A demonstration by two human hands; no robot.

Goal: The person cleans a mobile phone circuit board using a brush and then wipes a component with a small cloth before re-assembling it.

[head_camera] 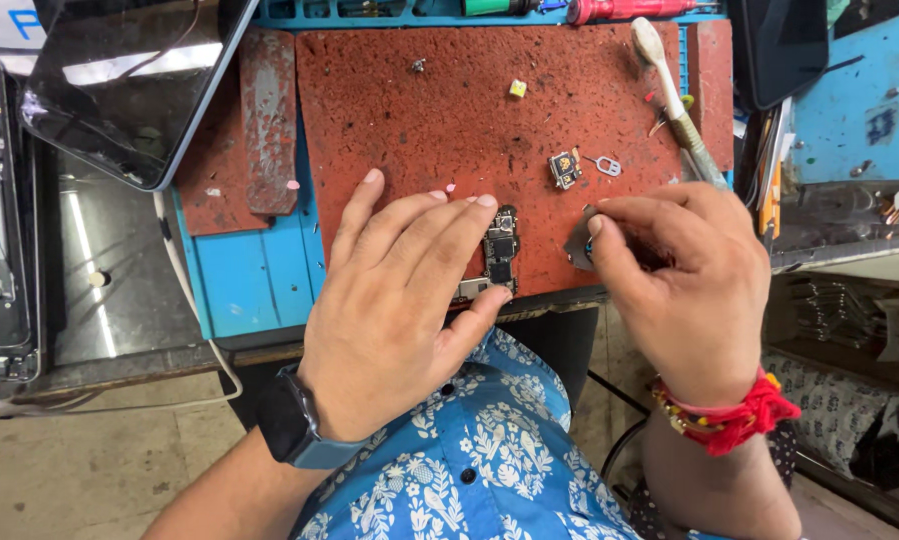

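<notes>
A dark rectangular tablet screen (129, 85) lies top left; another dark screen (781, 50) top right.

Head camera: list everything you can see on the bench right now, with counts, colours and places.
Circuit board: one, dark, under left fingertips.
Thin grey piece: one, pinched in right hand.
Red mat: one, on blue mat.
Small metal module: one, mid-mat.
Tray-shaped metal part: one, silver, beside module.
Brush: one, pale, right edge.
Tablet: one, dark, top left.
Left hand: pressing board.
Right hand: gripping grey piece.
</notes>
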